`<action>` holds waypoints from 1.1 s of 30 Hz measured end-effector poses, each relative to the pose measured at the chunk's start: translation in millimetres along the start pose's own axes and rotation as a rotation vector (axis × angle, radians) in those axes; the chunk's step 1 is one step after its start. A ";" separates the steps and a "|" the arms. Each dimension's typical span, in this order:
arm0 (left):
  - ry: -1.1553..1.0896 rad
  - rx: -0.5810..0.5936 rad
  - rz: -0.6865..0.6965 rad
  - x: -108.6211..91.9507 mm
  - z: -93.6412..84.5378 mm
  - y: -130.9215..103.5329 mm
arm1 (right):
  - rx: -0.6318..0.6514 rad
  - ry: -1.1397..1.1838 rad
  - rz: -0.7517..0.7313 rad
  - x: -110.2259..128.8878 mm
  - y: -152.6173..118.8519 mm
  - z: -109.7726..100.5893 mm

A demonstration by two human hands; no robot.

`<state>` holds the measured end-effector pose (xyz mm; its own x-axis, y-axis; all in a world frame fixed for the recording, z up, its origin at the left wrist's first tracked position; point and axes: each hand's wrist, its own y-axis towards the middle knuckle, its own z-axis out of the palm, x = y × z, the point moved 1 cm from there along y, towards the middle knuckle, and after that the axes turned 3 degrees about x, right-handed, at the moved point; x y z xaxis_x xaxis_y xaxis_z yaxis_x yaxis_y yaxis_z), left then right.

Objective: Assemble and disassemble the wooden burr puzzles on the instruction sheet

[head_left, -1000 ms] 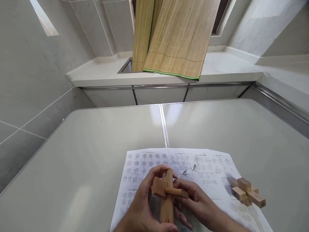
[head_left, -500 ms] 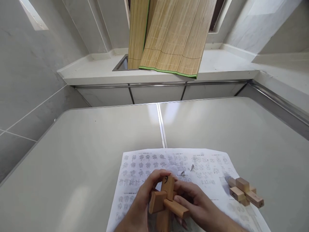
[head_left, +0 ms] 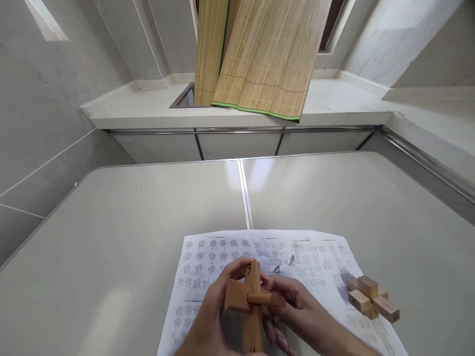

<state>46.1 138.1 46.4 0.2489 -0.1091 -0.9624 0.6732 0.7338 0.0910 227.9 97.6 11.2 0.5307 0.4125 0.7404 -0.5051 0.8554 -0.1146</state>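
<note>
The left hand (head_left: 208, 319) curls round the bar (head_left: 252, 326), nearly closed; the right (head_left: 309, 314) pinches the peg (head_left: 258, 298) by its right end. Bar, peg and block (head_left: 236, 295) cross above the sheet (head_left: 171, 324) — a two-handed fitting or adjusting step, it seems. Turning the peg calls for a steady left hold — the other cluster (head_left: 367, 287) lies at the sheet's right edge.

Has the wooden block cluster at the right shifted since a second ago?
No: the wooden block cluster still straddles the right edge of the printed sheet at the same spot.
</note>
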 end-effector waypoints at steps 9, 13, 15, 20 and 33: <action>0.049 -0.087 0.014 7.7 -8.1 3.2 | 0.046 0.071 0.029 -3.8 2.8 -5.8; 0.029 -0.068 -0.010 4.8 -7.8 6.0 | 0.033 0.062 0.025 -3.7 4.0 -3.8; 0.026 -0.042 -0.035 4.4 -7.5 6.1 | 0.031 0.077 0.003 -3.4 4.4 -2.9; 0.137 -0.070 -0.025 7.3 -10.9 2.5 | -0.019 0.092 -0.025 -2.6 4.2 -0.9; 0.545 -0.188 0.126 11.4 -19.8 -4.5 | -0.143 -0.141 -0.049 1.6 0.1 8.2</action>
<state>32.1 146.8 30.0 -0.1080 0.3106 -0.9444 0.5139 0.8306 0.2144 223.2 95.8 17.9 0.4469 0.3299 0.8315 -0.3736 0.9134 -0.1616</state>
